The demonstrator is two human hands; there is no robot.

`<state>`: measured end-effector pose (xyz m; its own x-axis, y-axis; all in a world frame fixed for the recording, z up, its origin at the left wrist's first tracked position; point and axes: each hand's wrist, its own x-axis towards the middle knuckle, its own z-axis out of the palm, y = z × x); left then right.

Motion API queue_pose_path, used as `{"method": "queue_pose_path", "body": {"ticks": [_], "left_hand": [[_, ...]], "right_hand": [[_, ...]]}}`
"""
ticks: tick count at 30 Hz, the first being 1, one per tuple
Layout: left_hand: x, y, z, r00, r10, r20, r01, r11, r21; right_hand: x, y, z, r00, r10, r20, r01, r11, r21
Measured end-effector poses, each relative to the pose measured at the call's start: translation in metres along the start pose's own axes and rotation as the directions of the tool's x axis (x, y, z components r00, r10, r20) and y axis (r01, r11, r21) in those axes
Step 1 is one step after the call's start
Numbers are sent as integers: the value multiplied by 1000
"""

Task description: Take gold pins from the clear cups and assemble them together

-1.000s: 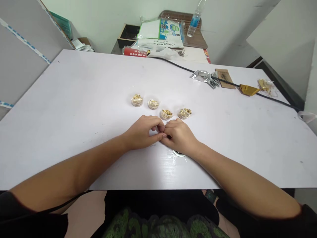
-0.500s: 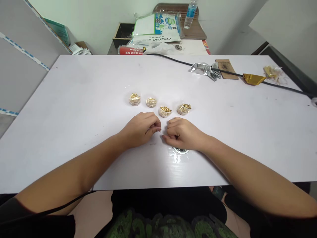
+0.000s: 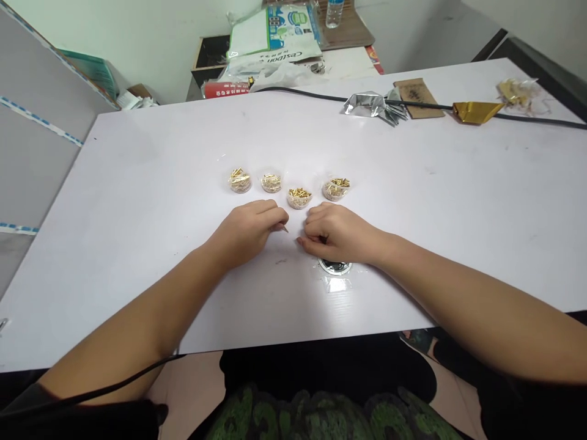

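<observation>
My left hand is closed in a pinch above the white table. A tiny pale tip shows at its fingers, too small to name. Curled like a fist, my right hand lies just across a narrow gap; whatever its fingers hold is hidden. Beyond the hands are several small clear cups of gold-coloured metal pins: a leftmost cup, a smaller-looking cup, a nearer cup and a rightmost cup. A round dark disc with a silver rim is partly covered by my right hand.
A black cable runs along the table's back edge, past crumpled silver foil, brown cardboard, gold foil and a clear plastic bag. Packages and a water bottle stand behind the table.
The camera view has tilted and shifted. My left hand's fingers have turned downward and drawn slightly away from my right hand, which keeps its curled pose.
</observation>
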<state>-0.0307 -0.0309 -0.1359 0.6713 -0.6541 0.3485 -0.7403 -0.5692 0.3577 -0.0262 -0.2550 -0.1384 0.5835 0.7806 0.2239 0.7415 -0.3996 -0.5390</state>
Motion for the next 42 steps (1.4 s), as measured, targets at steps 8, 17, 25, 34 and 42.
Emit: {"method": "queue_pose_path", "body": {"ticks": [8,17,25,34,42], "left_hand": [[0,2,0,997,-72,26,72,997,-10],[1,2,1,996,-77,44,77,997,-14],[2,3,-9,988,75,131,-110,954,280],[8,3,-12,958,268,99,-283,844,457],[9,3,-15,957,267,112,-290,858,425]], "right_hand": [[6,-9,13,973,193,-124,-198,980,-27],[12,-13,15,946,289,-149,-298,954,-39],[13,-12,18,941,294,-165,-301,953,-19],[14,-11,18,953,262,-155,-268,963,-20],[14,-10,18,958,247,-147,-256,966,-41]]}}
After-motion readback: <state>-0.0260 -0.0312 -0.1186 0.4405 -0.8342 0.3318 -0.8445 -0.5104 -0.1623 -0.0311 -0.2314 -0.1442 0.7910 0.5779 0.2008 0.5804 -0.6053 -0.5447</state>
